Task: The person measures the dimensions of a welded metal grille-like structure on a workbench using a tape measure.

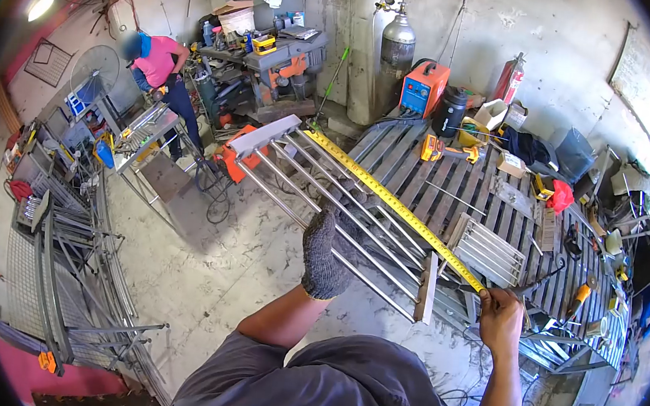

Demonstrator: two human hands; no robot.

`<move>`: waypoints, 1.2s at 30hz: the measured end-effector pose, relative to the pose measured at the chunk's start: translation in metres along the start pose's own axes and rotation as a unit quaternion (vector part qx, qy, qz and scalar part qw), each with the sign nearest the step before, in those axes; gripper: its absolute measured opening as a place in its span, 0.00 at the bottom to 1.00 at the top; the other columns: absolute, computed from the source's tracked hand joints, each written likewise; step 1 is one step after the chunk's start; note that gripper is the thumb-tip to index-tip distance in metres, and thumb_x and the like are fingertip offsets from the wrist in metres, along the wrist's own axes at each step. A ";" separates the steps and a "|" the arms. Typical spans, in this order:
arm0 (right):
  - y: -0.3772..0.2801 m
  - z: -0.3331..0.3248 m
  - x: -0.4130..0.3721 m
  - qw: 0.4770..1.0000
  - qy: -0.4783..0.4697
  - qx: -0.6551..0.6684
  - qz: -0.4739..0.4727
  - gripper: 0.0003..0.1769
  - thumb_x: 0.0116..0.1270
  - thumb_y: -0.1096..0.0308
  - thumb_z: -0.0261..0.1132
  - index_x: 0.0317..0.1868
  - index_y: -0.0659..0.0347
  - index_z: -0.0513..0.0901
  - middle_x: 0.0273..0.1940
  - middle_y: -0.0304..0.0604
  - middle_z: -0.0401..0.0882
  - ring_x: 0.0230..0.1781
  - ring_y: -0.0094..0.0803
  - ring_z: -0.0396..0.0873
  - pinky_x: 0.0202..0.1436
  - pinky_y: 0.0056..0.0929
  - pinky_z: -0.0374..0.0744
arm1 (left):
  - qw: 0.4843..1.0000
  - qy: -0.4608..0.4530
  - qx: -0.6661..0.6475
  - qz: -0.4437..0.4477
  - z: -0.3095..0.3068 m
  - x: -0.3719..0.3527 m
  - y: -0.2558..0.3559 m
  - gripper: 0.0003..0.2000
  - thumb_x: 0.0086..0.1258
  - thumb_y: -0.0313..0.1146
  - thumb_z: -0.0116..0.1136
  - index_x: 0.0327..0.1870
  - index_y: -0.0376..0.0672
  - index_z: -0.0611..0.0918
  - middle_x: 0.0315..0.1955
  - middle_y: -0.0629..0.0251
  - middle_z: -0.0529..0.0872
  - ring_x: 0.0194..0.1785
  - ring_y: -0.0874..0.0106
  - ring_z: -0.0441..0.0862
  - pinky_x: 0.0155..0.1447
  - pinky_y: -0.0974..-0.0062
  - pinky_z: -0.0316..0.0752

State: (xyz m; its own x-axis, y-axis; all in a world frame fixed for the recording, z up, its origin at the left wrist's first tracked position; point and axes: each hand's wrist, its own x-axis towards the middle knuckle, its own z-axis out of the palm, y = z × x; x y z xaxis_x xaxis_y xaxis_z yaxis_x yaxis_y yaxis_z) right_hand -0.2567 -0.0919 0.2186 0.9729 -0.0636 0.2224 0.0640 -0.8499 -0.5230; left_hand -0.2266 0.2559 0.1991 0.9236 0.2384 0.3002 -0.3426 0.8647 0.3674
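A metal frame of parallel bars (347, 213) is held tilted in front of me, with a wide plate at its upper left end and a narrower one at its lower right. My left hand (326, 256), in a dark grey knit glove, is wrapped round the bars near the middle. A yellow tape measure blade (394, 203) stretches along the frame's upper side from the far plate down to the right. Bare, my right hand (500, 317) pinches the blade's near end, just beyond the narrower plate.
A slatted metal table (450, 191) carries a small barred frame, an orange welding machine (425, 88), a black jug and tools. At the left, another person (159, 65) stands at a small workbench. Metal racks (65, 258) and cables lie around the floor.
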 end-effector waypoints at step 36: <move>0.001 -0.027 -0.045 0.998 -0.003 -0.054 -0.020 0.15 0.78 0.60 0.69 0.41 0.64 0.93 0.38 0.62 0.90 0.42 0.64 0.89 0.52 0.59 0.85 | 0.999 0.006 0.000 -0.054 0.020 -0.006 0.010 0.29 0.89 0.60 0.55 0.78 0.48 0.79 0.64 0.55 0.90 0.64 0.55 0.90 0.71 0.43 0.87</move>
State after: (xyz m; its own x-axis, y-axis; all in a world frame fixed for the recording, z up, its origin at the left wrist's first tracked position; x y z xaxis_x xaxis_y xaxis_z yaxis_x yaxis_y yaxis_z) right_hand -0.3067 -0.1037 0.2307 0.9712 -0.0268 0.2366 0.0777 -0.9035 -0.4216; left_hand -0.2392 0.2543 0.2186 0.9570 0.1498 0.2483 -0.2416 0.8854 0.3972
